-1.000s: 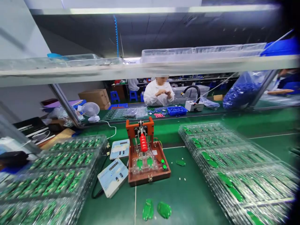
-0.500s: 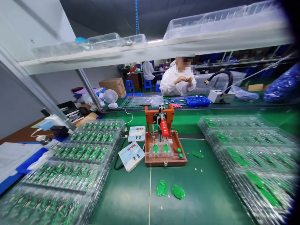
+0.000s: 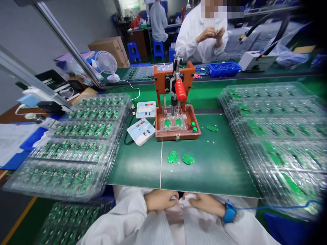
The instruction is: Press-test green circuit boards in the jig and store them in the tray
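Below the table's front edge, my left hand and my right hand are close together at the front of my white coat. Both are closed and seem to pinch the cloth; the fingertips are partly hidden. A blue wrist strap with a cord circles my right wrist. On the green table, two green circuit boards, a left one and a right one, lie in front of an orange toggle press with a red handle. Green boards sit in its clear fixture.
Stacked clear trays of boards stand on the left, other stacked trays on the right. Two display boxes, one rear and one front, sit beside the press. A single board lies right. A co-worker sits opposite.
The view has tilted down, so my hands, coat and the table's front edge have come into sight. The overhead shelf has left the view. Press and boards look unmoved.
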Available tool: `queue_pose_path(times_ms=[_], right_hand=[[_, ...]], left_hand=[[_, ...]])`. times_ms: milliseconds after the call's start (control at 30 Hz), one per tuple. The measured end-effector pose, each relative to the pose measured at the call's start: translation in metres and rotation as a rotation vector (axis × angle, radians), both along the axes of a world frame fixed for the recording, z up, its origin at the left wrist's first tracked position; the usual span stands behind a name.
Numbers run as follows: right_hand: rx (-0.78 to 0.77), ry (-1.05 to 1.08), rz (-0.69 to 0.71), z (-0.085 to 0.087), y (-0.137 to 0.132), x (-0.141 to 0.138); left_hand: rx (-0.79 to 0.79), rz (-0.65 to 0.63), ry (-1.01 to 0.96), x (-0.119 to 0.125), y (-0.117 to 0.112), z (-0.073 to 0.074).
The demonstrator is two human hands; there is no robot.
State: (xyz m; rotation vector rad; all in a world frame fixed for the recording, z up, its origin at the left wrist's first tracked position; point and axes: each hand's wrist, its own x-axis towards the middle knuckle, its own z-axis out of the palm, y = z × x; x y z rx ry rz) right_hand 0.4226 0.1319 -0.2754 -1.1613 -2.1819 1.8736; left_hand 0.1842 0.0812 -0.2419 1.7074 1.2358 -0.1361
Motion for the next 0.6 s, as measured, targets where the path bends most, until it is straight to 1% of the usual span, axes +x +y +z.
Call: queue_pose_path(times_ms=[100, 200, 233, 300, 333, 400, 467, 600], right_hand=[[-0.129, 0.043, 0.056, 0.004, -0.002, 0.004], [-0.196, 0.068, 0.058, 0.004, -0.006, 0.001], [-0.182, 0.073, 0.035, 0.003, -0.007, -0.001], [-0.098, 0.059, 0.004, -0.002, -0.01, -0.008], [-0.049, 0.037, 0.011, -0.004, -0.011, -0.012], [0.013, -0.015, 0.075, -0.009, -0.014, -0.019], [0.018, -0.046, 0.132, -0.012, -0.016, -0.025], [0.022, -0.065, 0.134, -0.018, -0.018, -0.031]], left_hand=[[0.024, -0.069, 0.032, 0.0, 0.004, 0.003], [0.133, -0.133, 0.053, -0.001, 0.005, 0.003], [0.178, -0.159, 0.062, -0.001, 0.005, 0.003], [0.271, -0.206, 0.082, 0.001, 0.005, 0.003], [0.314, -0.225, 0.095, 0.003, 0.005, 0.003], [0.372, -0.273, 0.139, 0.007, 0.004, 0.002], [0.394, -0.321, 0.185, 0.01, 0.002, -0.002], [0.406, -0.372, 0.218, 0.011, 0.002, -0.01]])
